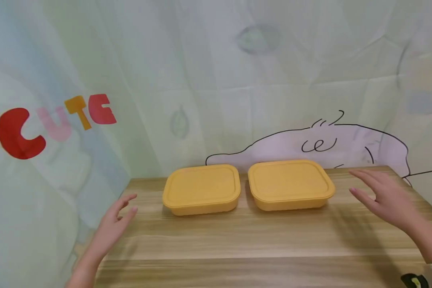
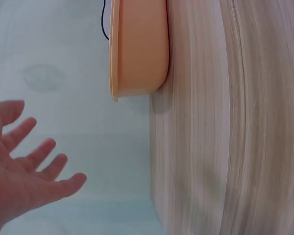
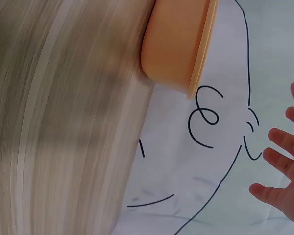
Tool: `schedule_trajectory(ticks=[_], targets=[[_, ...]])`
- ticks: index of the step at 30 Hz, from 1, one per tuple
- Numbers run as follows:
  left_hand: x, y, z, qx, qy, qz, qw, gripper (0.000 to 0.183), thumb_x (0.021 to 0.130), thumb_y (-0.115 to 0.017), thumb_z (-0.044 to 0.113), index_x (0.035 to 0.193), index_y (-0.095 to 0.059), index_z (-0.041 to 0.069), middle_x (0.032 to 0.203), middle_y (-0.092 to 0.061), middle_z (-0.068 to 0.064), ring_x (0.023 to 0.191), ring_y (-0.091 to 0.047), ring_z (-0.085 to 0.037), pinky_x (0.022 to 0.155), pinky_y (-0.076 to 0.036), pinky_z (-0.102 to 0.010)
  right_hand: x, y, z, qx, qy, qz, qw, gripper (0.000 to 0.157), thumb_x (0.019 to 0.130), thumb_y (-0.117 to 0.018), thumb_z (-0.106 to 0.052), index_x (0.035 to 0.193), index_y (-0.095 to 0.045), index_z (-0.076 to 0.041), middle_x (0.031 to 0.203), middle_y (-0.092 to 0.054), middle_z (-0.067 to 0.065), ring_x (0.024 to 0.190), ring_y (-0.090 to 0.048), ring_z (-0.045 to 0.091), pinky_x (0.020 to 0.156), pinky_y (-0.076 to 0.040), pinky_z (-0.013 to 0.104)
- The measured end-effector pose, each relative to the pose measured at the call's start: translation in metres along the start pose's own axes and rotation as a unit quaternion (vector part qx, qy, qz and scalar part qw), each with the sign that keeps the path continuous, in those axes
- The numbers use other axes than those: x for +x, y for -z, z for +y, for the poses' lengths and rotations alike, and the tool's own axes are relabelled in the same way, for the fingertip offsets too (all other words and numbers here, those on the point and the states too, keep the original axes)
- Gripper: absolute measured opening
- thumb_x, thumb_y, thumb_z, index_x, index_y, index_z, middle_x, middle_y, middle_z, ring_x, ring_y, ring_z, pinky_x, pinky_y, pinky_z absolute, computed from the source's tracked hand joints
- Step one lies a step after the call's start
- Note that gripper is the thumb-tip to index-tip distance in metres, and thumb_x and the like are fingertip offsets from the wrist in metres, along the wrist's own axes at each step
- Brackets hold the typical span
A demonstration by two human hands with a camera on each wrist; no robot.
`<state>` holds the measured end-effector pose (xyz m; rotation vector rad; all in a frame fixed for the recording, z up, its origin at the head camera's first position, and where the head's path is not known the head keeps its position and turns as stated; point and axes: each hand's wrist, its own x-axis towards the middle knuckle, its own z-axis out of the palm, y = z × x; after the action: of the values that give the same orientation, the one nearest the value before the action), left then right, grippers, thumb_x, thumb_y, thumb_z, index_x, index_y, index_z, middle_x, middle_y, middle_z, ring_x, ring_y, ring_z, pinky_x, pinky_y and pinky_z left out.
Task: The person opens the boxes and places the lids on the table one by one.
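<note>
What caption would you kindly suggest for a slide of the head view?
Two yellow boxes side by side on a table, between left hand and right hand.

pale green fabric backdrop [image 1: 216, 76] behind table, round left side too. folds all over, one crosswise crease. block letters on left stretch: red c [image 1: 14, 134], pale pink u [image 1: 60, 135], orange t [image 1: 76, 105], reddish-pink e [image 1: 95, 110]. white cartoon shape [image 1: 281, 144], black outline, low on back; loopy squiggle [image 1: 318, 150] inside, short strokes on top. blurry oval print [image 1: 259, 39] up high, smaller leaf-like print [image 1: 180, 123] lower left. table [image 1: 230, 240] looks like light wood from here, grain side to side.
</note>
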<state>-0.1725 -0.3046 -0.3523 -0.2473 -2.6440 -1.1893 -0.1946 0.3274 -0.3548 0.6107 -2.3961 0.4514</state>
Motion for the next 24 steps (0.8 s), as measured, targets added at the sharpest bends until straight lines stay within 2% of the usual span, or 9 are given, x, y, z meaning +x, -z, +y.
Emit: schedule_trajectory(ticks=[2,4,6,8,10,13,17,21,24], targets=[[0.002,0.0,0.002,-0.025,0.025,0.0,0.9994,0.05,0.099,-0.046,0.029,0.138,-0.037,-0.001,0.141,-0.033,-0.025,0.127,-0.029,-0.044,0.092,-0.036,-0.052,0.002,-0.004,-0.002,0.013,-0.006,-0.003,1.0,0.042,0.084,-0.068,-0.013,0.122,-0.056,-0.001,0.115,-0.057,0.022,0.105,-0.047,0.043,0.087,-0.035,0.057],[0.004,-0.002,0.003,-0.047,0.039,0.004,0.9981,0.05,0.099,-0.045,0.029,0.137,-0.037,-0.002,0.14,-0.034,-0.023,0.127,-0.03,-0.042,0.095,-0.039,-0.035,0.004,-0.009,-0.005,0.019,-0.013,-0.008,1.0,0.039,0.085,-0.067,-0.013,0.12,-0.057,-0.001,0.113,-0.058,0.022,0.104,-0.048,0.043,0.081,-0.037,0.058],[0.005,-0.004,0.002,-0.063,0.045,0.012,0.9969,0.048,0.1,-0.044,0.026,0.136,-0.037,-0.004,0.138,-0.037,-0.022,0.124,-0.035,-0.037,0.089,-0.039,-0.018,0.007,-0.014,-0.007,0.023,-0.018,-0.011,1.0,0.036,0.085,-0.067,-0.012,0.118,-0.058,0.0,0.111,-0.059,0.022,0.102,-0.05,0.042,0.078,-0.039,0.058],[0.006,-0.008,0.0,-0.068,0.046,0.025,0.9963,0.044,0.1,-0.044,0.023,0.134,-0.039,-0.004,0.133,-0.041,-0.018,0.118,-0.042,-0.024,0.08,-0.037,-0.007,0.01,-0.019,-0.01,0.023,-0.021,-0.015,0.999,0.034,0.085,-0.067,-0.012,0.116,-0.059,0.0,0.11,-0.06,0.022,0.101,-0.051,0.041,0.076,-0.041,0.057],[0.007,-0.011,-0.003,-0.077,0.049,0.039,0.995,0.04,0.099,-0.046,0.02,0.132,-0.042,-0.004,0.127,-0.046,-0.009,0.109,-0.046,-0.01,0.078,-0.04,-0.008,0.014,-0.023,-0.013,0.028,-0.022,-0.017,0.999,0.034,0.084,-0.068,-0.01,0.114,-0.059,0.001,0.109,-0.061,0.022,0.1,-0.053,0.041,0.076,-0.042,0.057],[0.008,-0.014,-0.007,-0.081,0.067,0.058,0.9928,0.035,0.099,-0.047,0.019,0.128,-0.046,0.0,0.123,-0.049,-0.001,0.099,-0.045,0.007,0.076,-0.044,-0.015,0.021,-0.029,-0.017,0.032,-0.012,-0.019,0.999,0.033,0.083,-0.069,-0.009,0.113,-0.06,0.002,0.108,-0.063,0.021,0.099,-0.055,0.04,0.076,-0.043,0.056],[0.009,-0.016,-0.006,-0.088,0.085,0.064,0.9904,0.035,0.098,-0.048,0.019,0.128,-0.047,0.0,0.118,-0.051,0.007,0.096,-0.046,0.01,0.075,-0.046,-0.018,0.028,-0.035,-0.021,0.042,-0.006,-0.031,0.999,0.034,0.082,-0.069,-0.008,0.113,-0.061,0.002,0.11,-0.062,0.021,0.1,-0.055,0.039,0.078,-0.044,0.055],[0.011,-0.02,-0.003,-0.107,0.075,0.077,0.9885,0.036,0.097,-0.05,0.015,0.126,-0.047,-0.006,0.108,-0.049,0.02,0.095,-0.048,0.01,0.074,-0.047,-0.017,0.035,-0.04,-0.025,0.058,-0.009,-0.042,0.997,0.034,0.082,-0.069,-0.006,0.114,-0.06,0.003,0.11,-0.062,0.022,0.096,-0.057,0.039,0.075,-0.046,0.054],[0.013,-0.025,-0.002,-0.134,0.065,0.092,0.9845,0.034,0.095,-0.052,0.009,0.123,-0.047,-0.01,0.105,-0.052,0.021,0.094,-0.049,0.009,0.073,-0.048,-0.015,0.042,-0.044,-0.03,0.067,-0.015,-0.057,0.996,0.034,0.082,-0.068,-0.007,0.114,-0.06,0.003,0.109,-0.062,0.021,0.093,-0.059,0.038,0.073,-0.047,0.053]])
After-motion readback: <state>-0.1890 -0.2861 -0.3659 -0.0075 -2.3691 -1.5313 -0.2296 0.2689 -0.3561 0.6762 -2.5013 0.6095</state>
